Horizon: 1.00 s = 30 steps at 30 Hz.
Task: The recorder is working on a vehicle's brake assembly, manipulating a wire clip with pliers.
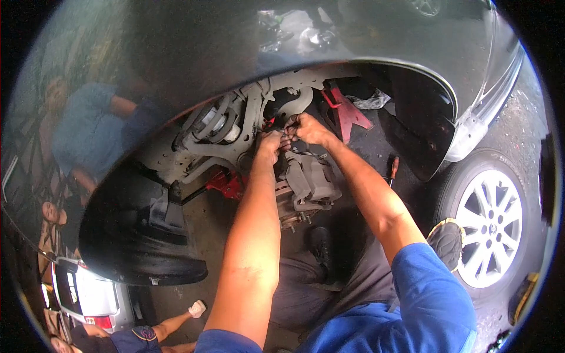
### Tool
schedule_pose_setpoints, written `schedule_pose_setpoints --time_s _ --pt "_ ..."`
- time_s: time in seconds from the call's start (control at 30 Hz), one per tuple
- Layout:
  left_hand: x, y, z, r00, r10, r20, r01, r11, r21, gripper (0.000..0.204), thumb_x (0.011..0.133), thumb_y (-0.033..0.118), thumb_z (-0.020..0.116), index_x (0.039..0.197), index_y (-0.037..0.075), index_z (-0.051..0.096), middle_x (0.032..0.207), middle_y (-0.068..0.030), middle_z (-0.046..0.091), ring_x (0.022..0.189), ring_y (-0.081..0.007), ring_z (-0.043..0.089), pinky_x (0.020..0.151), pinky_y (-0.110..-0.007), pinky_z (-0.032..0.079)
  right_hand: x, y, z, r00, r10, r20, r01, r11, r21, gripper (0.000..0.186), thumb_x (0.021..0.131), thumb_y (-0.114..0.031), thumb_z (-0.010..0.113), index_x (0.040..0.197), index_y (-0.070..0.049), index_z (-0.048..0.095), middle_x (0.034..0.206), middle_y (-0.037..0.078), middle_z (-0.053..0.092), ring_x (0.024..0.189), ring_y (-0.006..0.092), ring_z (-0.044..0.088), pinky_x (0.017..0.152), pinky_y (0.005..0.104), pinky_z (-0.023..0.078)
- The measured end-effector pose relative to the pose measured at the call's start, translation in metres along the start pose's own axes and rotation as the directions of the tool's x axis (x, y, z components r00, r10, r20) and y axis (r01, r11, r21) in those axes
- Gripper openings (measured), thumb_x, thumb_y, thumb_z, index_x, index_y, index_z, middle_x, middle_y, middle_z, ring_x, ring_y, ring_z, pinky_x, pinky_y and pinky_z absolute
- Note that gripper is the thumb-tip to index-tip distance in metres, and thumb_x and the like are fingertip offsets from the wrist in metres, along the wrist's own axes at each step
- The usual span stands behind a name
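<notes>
Both my hands work inside the wheel well of a dark car, close together above the brake caliper and hub assembly (306, 179). My left hand (272, 145) is closed, its fingertips pinched beside a pale suspension arm (256, 109). To its right, my right hand (310, 130) is also closed, with thumb and fingers meeting near the left fingertips. Whatever they hold is too small and too covered by fingers to name. A coil spring (215, 122) sits left of the arms. A red jack stand (348, 115) rises behind my right hand.
The dark fender (194, 53) arches over my hands. A removed wheel (491, 229) lies at right, beside a dark padded item with yellow edging (446, 244). An orange-handled tool (394, 167) stands nearby. At lower left are a seated person (126, 341) and a white vehicle (97, 291).
</notes>
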<state>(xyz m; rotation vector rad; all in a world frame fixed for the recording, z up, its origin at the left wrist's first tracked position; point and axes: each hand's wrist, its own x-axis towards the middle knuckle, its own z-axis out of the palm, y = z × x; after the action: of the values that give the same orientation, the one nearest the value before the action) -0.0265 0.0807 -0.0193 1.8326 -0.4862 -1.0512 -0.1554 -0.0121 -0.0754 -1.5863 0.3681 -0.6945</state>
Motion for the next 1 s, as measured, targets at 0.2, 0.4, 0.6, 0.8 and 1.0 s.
schedule_pose_setpoints --time_s 0.2,0.4,0.6,0.8,1.0 --pt "0.006 -0.002 -0.001 0.999 -0.031 0.037 0.032 0.999 -0.031 0.021 0.104 0.018 0.045 0.096 0.006 0.061 0.083 -0.0063 0.069 0.068 -0.0173 0.068 0.059 -0.031 0.059 -0.005 -0.002 0.003 0.991 -0.1 -0.092 0.088 0.989 -0.122 0.022 0.086 -0.001 0.064 0.105 0.01 0.065 0.083 0.01 0.07 0.069 0.0164 0.064 0.066 0.0322 0.056" --pt "0.002 -0.001 -0.001 0.999 0.008 0.035 -0.009 1.0 0.026 0.022 0.103 0.014 0.045 0.1 -0.001 0.061 0.09 -0.0105 0.071 0.077 -0.0214 0.071 0.068 -0.034 0.061 -0.003 0.001 0.005 0.991 -0.052 -0.119 0.042 0.995 -0.085 0.021 0.088 -0.003 0.064 0.106 0.009 0.066 0.085 0.009 0.07 0.07 0.0152 0.064 0.066 0.032 0.055" --pt "0.007 -0.004 0.0 1.0 0.015 0.028 -0.015 1.0 -0.007 0.019 0.102 0.021 0.05 0.099 0.008 0.063 0.08 -0.0009 0.068 0.066 -0.0123 0.066 0.057 -0.028 0.058 0.001 0.008 0.001 0.999 -0.038 0.008 0.037 0.994 0.098 0.013 0.093 -0.003 0.063 0.102 0.005 0.067 0.09 0.008 0.068 0.074 0.0147 0.061 0.07 0.0302 0.053" --pt "0.009 -0.001 -0.002 1.0 -0.015 -0.006 0.015 1.0 0.023 0.02 0.104 0.02 0.049 0.104 0.004 0.062 0.087 -0.0061 0.07 0.072 -0.0179 0.07 0.065 -0.033 0.061 0.002 0.007 0.005 0.998 -0.035 -0.05 0.037 0.999 0.034 0.011 0.095 -0.004 0.063 0.1 0.005 0.066 0.088 0.008 0.068 0.071 0.0146 0.06 0.068 0.0296 0.052" --pt "0.004 -0.001 -0.001 0.999 -0.038 -0.024 0.038 0.999 -0.017 0.021 0.104 0.021 0.05 0.103 0.005 0.062 0.086 -0.0053 0.068 0.074 -0.0182 0.069 0.067 -0.033 0.061 -0.014 -0.007 0.006 0.953 -0.215 -0.215 0.186 0.971 -0.147 0.019 0.086 -0.003 0.066 0.104 0.004 0.067 0.09 0.018 0.072 0.082 0.0256 0.07 0.076 0.0374 0.054"
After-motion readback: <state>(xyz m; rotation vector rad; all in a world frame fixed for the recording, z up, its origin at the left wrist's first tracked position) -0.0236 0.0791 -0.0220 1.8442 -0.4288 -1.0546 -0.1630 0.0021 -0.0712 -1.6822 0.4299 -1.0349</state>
